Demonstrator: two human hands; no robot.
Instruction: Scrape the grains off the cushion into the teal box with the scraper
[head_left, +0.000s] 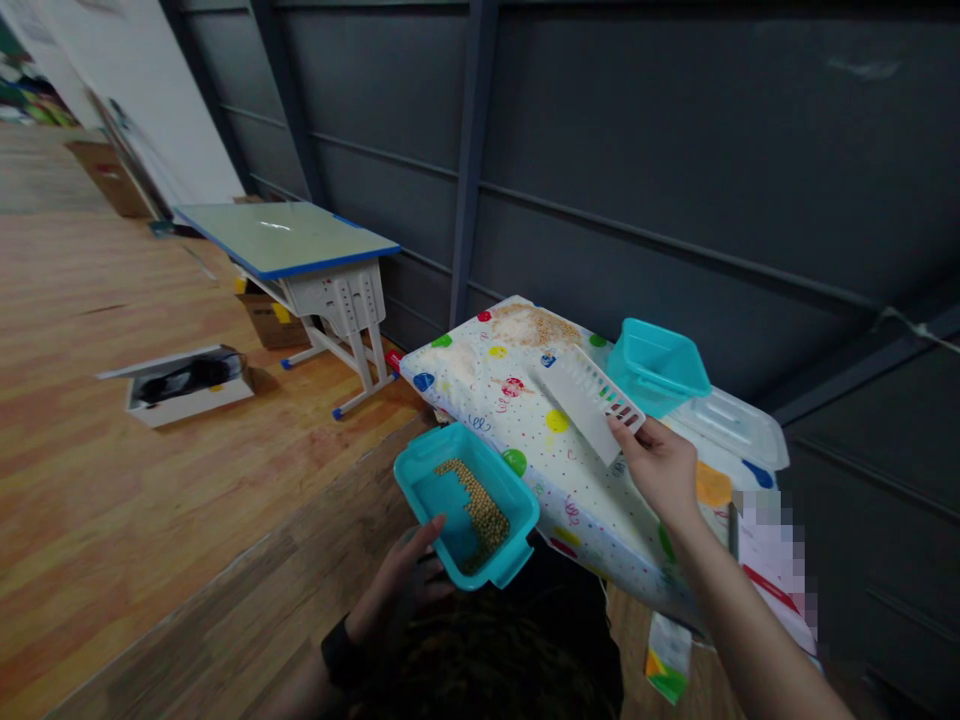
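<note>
My left hand [411, 572] grips the near edge of a turquoise plastic box [465, 503], held tilted off the table's edge. A heap of tan beans [478, 512] lies in the box. My right hand [658, 462] pinches a flat white plastic scraper with a slotted edge [589, 401], which rests on the table covered by a white cloth with coloured dots [525, 440]. A pile of pale grains [534, 326] lies at the table's far corner. A second turquoise box [656, 364] stands empty beyond the scraper.
A clear plastic lid [731, 425] lies right of the empty box. A grey panelled wall [675, 150] runs behind the table. A small desk with a blue rim [285, 238] and an open white carton [184, 383] stand on the wooden floor at left.
</note>
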